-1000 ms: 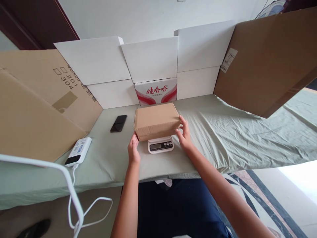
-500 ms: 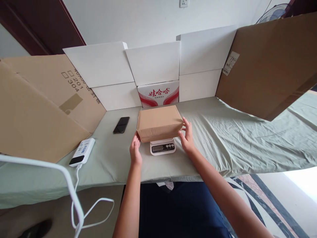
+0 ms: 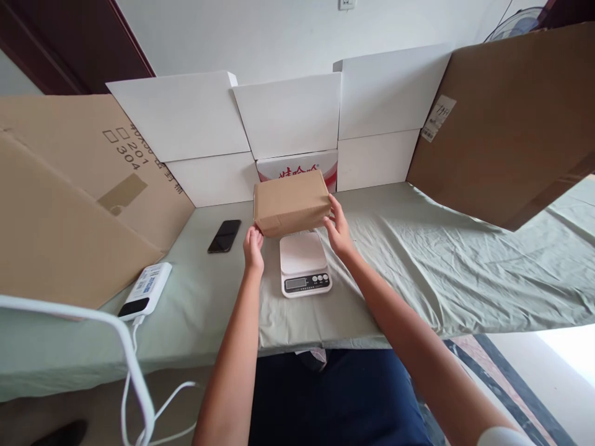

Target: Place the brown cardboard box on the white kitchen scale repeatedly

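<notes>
A closed brown cardboard box [image 3: 290, 201] is held up above and behind a small white kitchen scale [image 3: 304, 263]. My left hand [image 3: 253, 248] grips the box's lower left corner. My right hand [image 3: 338, 228] grips its right end. The scale's bare white platform shows, with its display and buttons facing me, and the box is off it.
A black phone [image 3: 224, 235] lies left of the scale on the green cloth [image 3: 418, 266]. A white power bank [image 3: 145, 289] with a white cable sits at the left. White boxes [image 3: 288, 114] and brown cardboard sheets [image 3: 506, 118] wall in the table's back and sides.
The box rested on the scale with my hands at its ends. Both hands have now lifted it up and away toward the back, uncovering the scale's platform.
</notes>
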